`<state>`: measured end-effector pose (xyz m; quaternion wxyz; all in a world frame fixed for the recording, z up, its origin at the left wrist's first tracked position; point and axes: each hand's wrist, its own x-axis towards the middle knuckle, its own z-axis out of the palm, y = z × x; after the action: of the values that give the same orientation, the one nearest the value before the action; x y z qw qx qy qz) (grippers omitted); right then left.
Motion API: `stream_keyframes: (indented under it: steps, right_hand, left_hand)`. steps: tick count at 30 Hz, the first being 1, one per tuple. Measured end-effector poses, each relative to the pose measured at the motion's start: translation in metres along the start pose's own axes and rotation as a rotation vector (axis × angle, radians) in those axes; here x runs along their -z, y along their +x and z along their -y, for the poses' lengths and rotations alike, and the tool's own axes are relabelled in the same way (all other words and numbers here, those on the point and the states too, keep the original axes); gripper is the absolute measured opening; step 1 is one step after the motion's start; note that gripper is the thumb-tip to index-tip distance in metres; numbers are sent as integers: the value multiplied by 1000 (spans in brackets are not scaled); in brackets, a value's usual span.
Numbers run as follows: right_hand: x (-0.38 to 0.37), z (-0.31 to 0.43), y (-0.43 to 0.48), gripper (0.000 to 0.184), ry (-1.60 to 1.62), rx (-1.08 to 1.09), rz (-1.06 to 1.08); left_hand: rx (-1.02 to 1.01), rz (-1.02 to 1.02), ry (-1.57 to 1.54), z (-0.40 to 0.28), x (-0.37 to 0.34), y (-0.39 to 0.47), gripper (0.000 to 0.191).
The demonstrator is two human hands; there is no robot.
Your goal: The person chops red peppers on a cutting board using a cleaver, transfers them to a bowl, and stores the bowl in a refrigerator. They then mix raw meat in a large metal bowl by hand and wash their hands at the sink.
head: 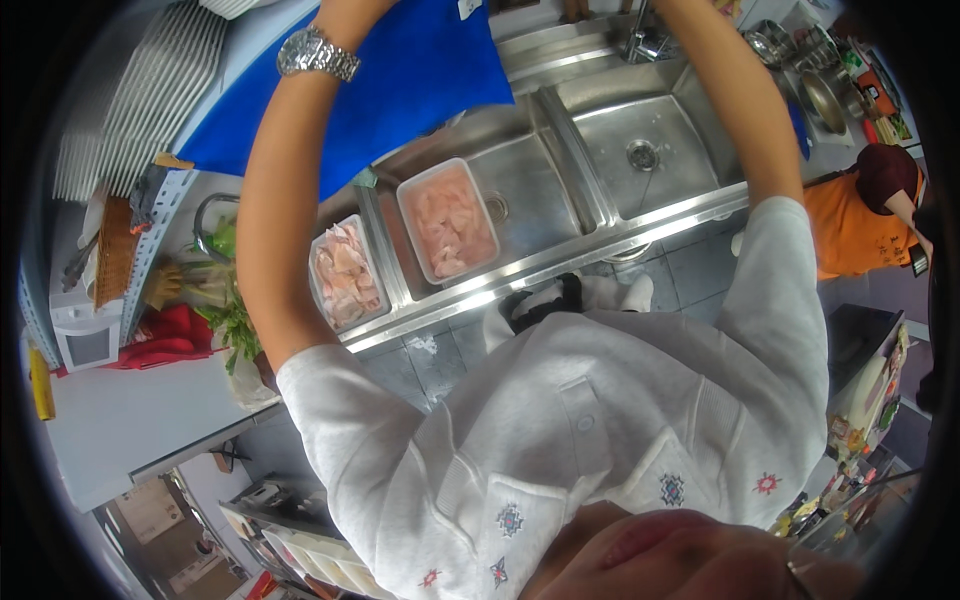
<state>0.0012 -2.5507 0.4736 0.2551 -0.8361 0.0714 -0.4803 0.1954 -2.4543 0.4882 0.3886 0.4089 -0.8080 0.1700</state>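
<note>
Both of my hands lie beyond the top edge of the view. My left forearm (285,172) reaches up past a blue cloth (420,82), with a metal wristwatch (318,54) on its wrist. Whether my left hand holds the cloth is hidden. My right forearm (739,97) extends over the right end of a steel sink (645,120). Before me, a white plastic tub (491,255) of pale raw meat pieces (450,217) in liquid stands in the middle basin. Another tub (319,300) with raw meat, possibly chicken (349,274), sits to its left.
A faucet (637,52) rises behind the right basin. Stacked white trays (150,97) fill a shelf at left, above leafy greens (236,322) on the counter. Metal bowls (821,97) stand at far right, near a person in an orange apron (855,225).
</note>
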Motion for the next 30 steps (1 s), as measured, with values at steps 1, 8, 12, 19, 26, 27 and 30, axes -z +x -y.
stream_keyframes:
  steps: [1,8,12,19,26,27,30]
  right_hand:
    - [-2,1,0,13,-58,15,12]
    - [-7,19,1,15,-221,98,-75]
    - [-11,24,-13,12,-678,377,-328]
    - [-24,14,-39,17,-606,342,-353]
    - [-19,15,-38,17,-598,429,-329]
    - [-20,15,-39,17,-605,434,-324]
    - [-22,14,-40,16,-643,484,-334]
  left_hand:
    - [-23,-27,-15,-1,0,0,37]
    - [224,96,-211,-13,6,7,34]
    - [336,211,-240,-15,8,13,21]
    - [310,170,-293,-14,7,13,19]
    - [331,202,-321,-8,7,12,18]
    - [326,215,-351,-7,8,12,17]
    - [309,252,-389,-4,9,12,16]
